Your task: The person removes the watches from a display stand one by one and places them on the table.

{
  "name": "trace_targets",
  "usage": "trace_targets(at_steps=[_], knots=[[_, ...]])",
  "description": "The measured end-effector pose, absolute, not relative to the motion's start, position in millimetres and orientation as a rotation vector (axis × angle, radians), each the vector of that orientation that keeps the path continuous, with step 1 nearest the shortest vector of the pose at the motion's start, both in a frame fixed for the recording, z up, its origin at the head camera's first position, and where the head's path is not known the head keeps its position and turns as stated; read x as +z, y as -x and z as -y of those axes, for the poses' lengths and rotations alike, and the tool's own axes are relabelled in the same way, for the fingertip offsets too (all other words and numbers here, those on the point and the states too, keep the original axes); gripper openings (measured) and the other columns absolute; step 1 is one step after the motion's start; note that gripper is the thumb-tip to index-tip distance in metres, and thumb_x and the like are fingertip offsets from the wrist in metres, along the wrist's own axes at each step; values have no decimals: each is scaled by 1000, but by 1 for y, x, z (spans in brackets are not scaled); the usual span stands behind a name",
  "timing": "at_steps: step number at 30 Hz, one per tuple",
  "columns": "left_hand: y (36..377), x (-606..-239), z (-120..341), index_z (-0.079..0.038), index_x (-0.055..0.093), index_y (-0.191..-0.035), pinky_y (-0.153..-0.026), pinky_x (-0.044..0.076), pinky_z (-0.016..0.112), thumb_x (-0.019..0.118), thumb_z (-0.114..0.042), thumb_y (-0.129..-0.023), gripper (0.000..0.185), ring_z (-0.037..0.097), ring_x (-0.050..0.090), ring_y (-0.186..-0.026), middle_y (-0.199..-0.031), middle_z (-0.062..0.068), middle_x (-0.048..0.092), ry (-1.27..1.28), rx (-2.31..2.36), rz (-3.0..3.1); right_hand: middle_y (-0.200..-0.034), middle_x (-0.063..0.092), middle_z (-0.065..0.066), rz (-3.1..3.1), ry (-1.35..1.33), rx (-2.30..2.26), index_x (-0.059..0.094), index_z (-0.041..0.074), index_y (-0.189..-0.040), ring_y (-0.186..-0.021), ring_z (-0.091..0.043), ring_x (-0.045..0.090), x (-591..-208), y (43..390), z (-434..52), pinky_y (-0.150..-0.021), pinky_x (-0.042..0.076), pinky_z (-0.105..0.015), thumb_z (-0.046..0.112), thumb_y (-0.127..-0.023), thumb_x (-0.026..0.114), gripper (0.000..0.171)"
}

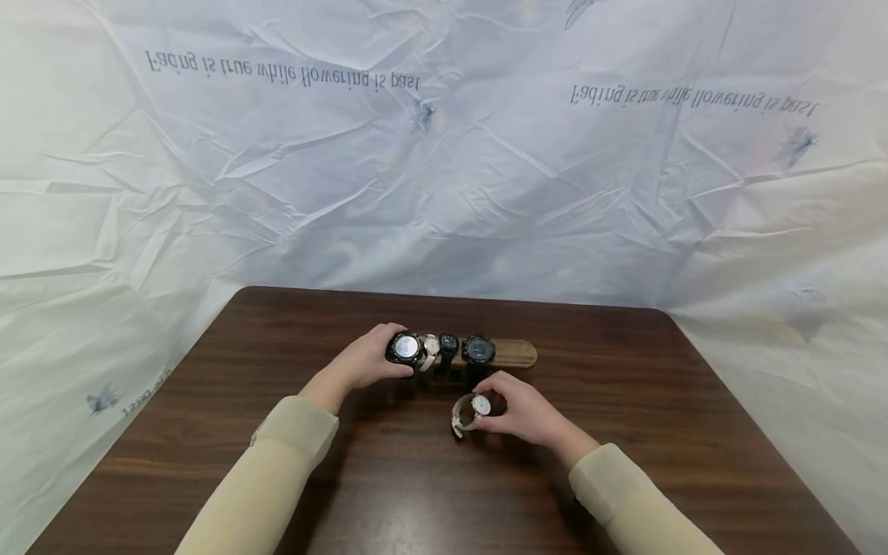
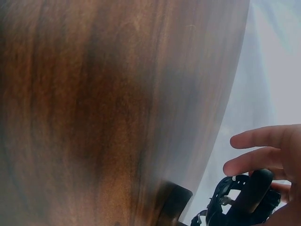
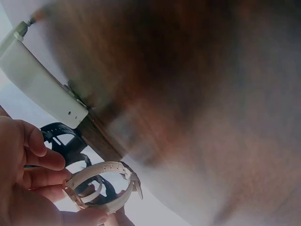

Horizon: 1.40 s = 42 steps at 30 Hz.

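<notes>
Gripping black watch at stand's left end, left hand; right hand pinching white watch mid-table.

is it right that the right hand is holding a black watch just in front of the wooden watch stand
Not quite: in the head view the right hand holds a watch with a white face and pale strap, not a black one. It is indeed just in front of the wooden stand.

Both arms reach forward from the bottom of the frame in beige sleeves. The left hand curls at centre — fingers gripping; the right hand, just below-right, pinches with bent fingers.
</notes>
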<state>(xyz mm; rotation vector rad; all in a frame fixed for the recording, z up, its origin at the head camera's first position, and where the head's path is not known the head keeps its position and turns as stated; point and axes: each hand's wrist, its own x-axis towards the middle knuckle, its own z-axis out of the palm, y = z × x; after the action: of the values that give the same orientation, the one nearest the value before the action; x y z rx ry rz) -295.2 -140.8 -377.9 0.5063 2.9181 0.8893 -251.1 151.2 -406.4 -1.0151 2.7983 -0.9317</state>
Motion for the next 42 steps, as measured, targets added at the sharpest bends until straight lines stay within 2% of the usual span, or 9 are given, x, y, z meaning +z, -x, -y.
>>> trace_targets(at_steps=[21, 33, 42], knots=[[296, -380, 141, -18, 39, -126, -79, 40, 38, 70, -46, -67, 72, 16, 47, -99, -119, 3, 42, -535, 893, -2938, -94, 48, 14, -2771, 994, -781, 52, 22, -106, -89, -7, 46, -412, 252, -148, -76, 41, -29, 43, -74, 65, 41], [296, -380, 142, -17, 39, -126, -79, 40, 38, 70, -44, -67, 72, 17, 48, -98, -117, 3, 43, -542, 892, -2950, -94, 51, 13, -2760, 978, -717, 54, 21, -105, -90, -11, 44, -414, 254, -146, -74, 41, -30, 45, -73, 65, 41], [296, -382, 142, -18, 40, -125, -78, 41, 37, 70, -45, -67, 71, 16, 49, -96, -113, 2, 44, -557, 900, -2949, -91, 52, 15, -2784, 996, -638, 55, 20, -101, -88, -9, 41, -417, 255, -144, -75, 39, -29, 42, -72, 67, 38]])
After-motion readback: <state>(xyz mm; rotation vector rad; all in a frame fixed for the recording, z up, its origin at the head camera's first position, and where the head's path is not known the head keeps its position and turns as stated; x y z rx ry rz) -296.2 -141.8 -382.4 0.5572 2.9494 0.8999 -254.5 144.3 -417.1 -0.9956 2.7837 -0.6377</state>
